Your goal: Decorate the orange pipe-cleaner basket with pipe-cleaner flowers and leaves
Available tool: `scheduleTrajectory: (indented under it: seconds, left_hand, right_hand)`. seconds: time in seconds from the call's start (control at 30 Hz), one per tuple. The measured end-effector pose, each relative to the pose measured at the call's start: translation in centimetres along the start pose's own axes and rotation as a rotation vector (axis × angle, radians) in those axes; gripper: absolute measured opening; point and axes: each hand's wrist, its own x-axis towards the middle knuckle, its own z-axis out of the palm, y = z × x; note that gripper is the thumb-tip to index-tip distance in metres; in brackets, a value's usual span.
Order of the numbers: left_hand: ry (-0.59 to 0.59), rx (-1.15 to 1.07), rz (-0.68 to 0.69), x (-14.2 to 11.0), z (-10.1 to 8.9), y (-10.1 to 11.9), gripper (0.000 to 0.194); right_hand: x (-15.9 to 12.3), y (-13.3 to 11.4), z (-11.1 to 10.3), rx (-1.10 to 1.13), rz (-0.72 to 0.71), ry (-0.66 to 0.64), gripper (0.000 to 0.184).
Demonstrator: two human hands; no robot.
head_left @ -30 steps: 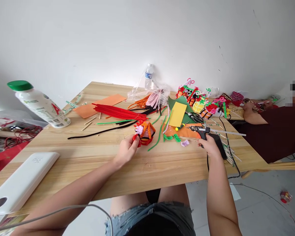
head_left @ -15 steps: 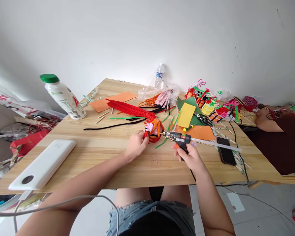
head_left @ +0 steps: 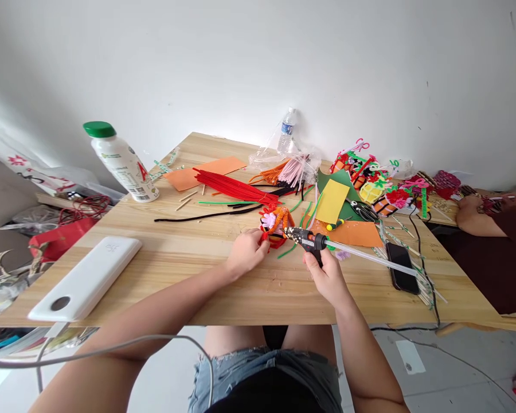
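My left hand (head_left: 249, 252) is closed on the left side of a small pipe cleaner craft (head_left: 279, 221) in red, orange and pink, which rests on the wooden table. In my right hand (head_left: 327, 275) is a black hot glue gun (head_left: 306, 238), its handle wrapped by my fingers. A long clear glue stick (head_left: 370, 258) sticks out of its back. The gun's nozzle points left at the craft's right side; whether it touches cannot be made out. Green pipe cleaners (head_left: 288, 251) lie just beside the craft.
Behind the craft lie red pipe cleaners (head_left: 232, 186). To the right are yellow paper (head_left: 333, 201), scissors (head_left: 363, 210), a phone (head_left: 401, 268) and finished-looking crafts (head_left: 382, 192). A white bottle (head_left: 124, 166) and a power bank (head_left: 86, 281) stand left. Another person's arm (head_left: 481, 215) is at far right.
The glue gun has tilted and its nozzle has come in closer to the craft. My left hand keeps its hold. The whole view has shifted slightly.
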Motion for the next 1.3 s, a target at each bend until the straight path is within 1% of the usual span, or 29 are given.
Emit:
scheduleTrajectory:
  seconds: [0.1,0.23,0.4,0.6,0.83,1.03,1.3]
  left_hand:
    - [0.002,0.0,0.0,0.02,0.06,-0.04,0.022]
    - [0.01,-0.008,0.012,0.06,0.25,-0.2,0.023]
    - [0.022,-0.009,0.021,0.08,0.42,-0.45,0.022]
    - [0.014,-0.014,0.015,0.09,0.23,-0.25,0.022]
    - [0.02,-0.009,0.011,0.11,0.29,-0.3,0.022]
    - [0.021,0.003,0.01,0.18,0.48,-0.51,0.023]
    - [0.014,-0.002,0.011,0.18,0.47,-0.47,0.023]
  right_hand:
    - [0.03,-0.12,0.1,-0.09,-0.043,0.054,0.032]
    - [0.04,-0.14,0.19,-0.132,-0.045,0.074,0.032]
    - [-0.02,-0.33,0.23,-0.145,-0.036,0.081,0.033]
    - [-0.07,-0.46,0.43,-0.136,-0.061,0.088,0.034]
    - [0.0,-0.7,0.33,-0.173,-0.093,0.123,0.03]
    - [0.1,-0.98,0.27,-0.17,-0.118,0.102,0.032]
    - [0.04,-1.04,0.43,-0.18,-0.086,0.102,0.033]
